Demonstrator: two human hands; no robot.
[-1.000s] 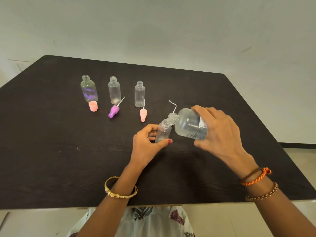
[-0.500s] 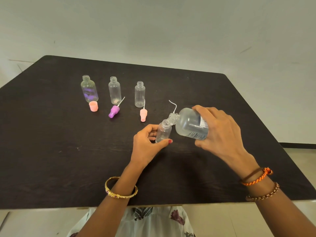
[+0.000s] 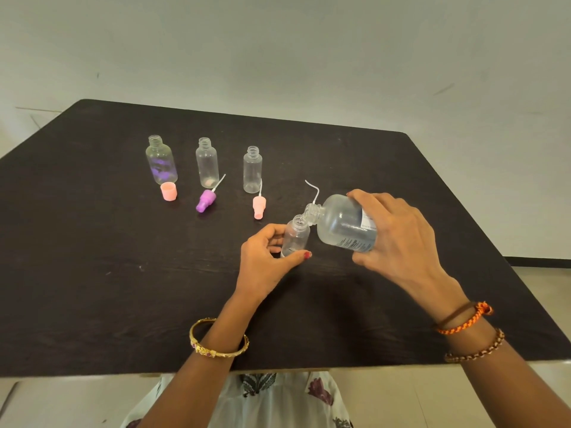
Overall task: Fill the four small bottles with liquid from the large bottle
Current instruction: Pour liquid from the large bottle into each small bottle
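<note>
My left fingers (image 3: 272, 242) pinch the small bottle (image 3: 295, 236) at frame centre; my right hand (image 3: 398, 239) grips the tilted large bottle (image 3: 344, 225), mouths nearly touching. Over-tilting could flood that narrow neck and spill onto the tabletop (image 3: 92, 273).

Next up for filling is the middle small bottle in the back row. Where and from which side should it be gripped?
Grip the middle bottle round its straight lower body, coming from the near left side. It stands upright with its mouth open, so the neck must stay free, and the purple spray cap lies close at its near right.
</note>
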